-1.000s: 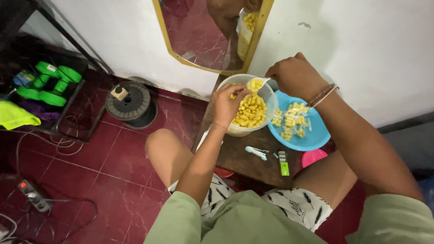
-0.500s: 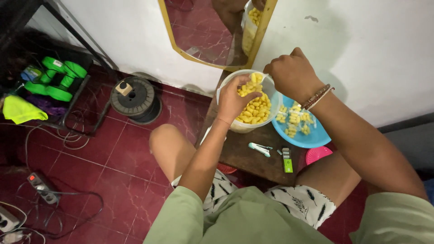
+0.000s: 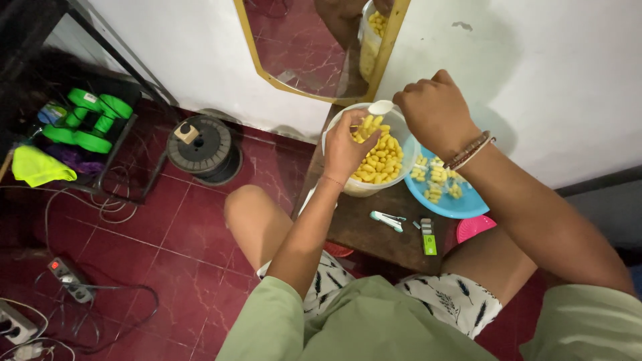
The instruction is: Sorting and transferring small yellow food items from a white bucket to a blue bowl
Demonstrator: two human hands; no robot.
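Up comes the left hand [image 3: 346, 148] from deep in the clear tub [image 3: 401, 137], now at its near rim, fingers pinched on a few yellow snack pieces [image 3: 378, 159] heaped inside. Right hand [image 3: 435, 110] grips a white spoon [image 3: 381, 107] over the far rim, fist closed, likely steadying things. Blue bowl [image 3: 468, 204] with more pieces sits just beside, crowding the small wooden table [image 3: 361, 224]; nail clipper [image 3: 388, 220] and green lighter [image 3: 429, 242] lie nearer the knees.

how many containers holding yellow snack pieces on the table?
2. A clear plastic tub full of yellow pieces sits under both hands; a blue plastic bowl with fewer pieces sits to its right, partly hidden by the right forearm.
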